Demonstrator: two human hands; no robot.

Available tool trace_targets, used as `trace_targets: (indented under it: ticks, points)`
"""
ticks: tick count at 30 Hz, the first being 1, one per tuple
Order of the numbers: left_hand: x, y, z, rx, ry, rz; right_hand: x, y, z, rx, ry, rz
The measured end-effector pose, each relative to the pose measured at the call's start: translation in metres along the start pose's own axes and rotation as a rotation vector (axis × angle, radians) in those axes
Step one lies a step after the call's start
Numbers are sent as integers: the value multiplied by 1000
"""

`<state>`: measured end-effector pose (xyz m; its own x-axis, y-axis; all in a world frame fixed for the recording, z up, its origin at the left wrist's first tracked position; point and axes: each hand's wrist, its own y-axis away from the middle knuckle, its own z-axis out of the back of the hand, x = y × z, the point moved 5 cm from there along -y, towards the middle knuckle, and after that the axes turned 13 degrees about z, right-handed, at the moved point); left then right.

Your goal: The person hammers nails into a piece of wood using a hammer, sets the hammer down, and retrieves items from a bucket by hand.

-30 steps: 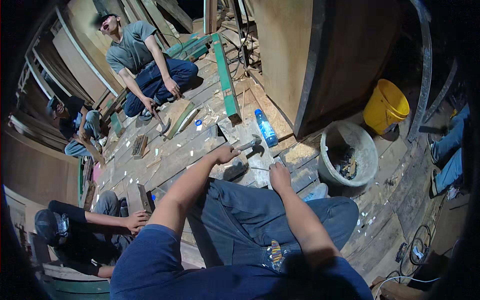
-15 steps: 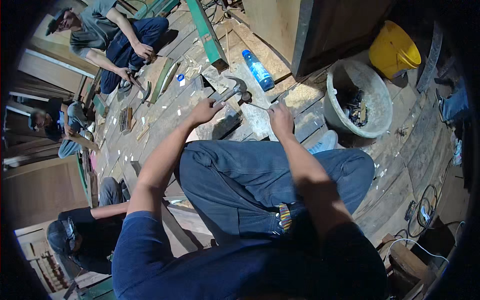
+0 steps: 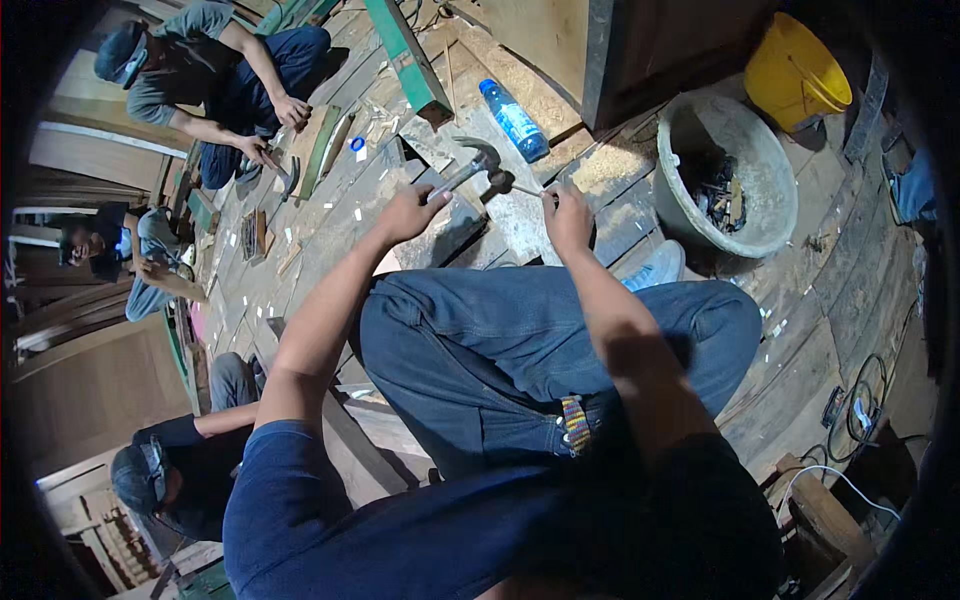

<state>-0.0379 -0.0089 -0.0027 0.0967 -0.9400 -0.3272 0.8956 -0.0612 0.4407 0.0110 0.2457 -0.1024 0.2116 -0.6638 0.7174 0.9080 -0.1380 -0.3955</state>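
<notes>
The seated worker's left hand (image 3: 410, 213) is clamped on the handle of a hammer (image 3: 464, 177), its head above the left edge of a pale board (image 3: 518, 228); the right hand (image 3: 567, 218) pinches a thin rod (image 3: 528, 191) over that board, tip at the hammer head, contact undeterminable. A blue bottle (image 3: 515, 121) lies near the board's far right corner, with a grey bucket (image 3: 778, 195) farther right and a yellow bucket (image 3: 790, 75) beyond.

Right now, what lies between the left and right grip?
The head view shows a claw hammer in the left grip and a thin rod in the right grip.
</notes>
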Motion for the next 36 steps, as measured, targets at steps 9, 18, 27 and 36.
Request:
trace_targets:
  ticks: [9, 18, 27, 36]
  points:
    - [-14, 0, -13, -54, -89, -63, -6, 2, -8, -47, -99, -88]
    - [-55, 16, 1, -133, -85, -88, -12, 2, -3, -47, -84, -85]
    - [-51, 11, -2, -145, -41, -56, -12, 0, -7, 6, -89, -128]
    - [-22, -4, -16, -142, -93, -41, -11, 0, -14, 31, -65, -113]
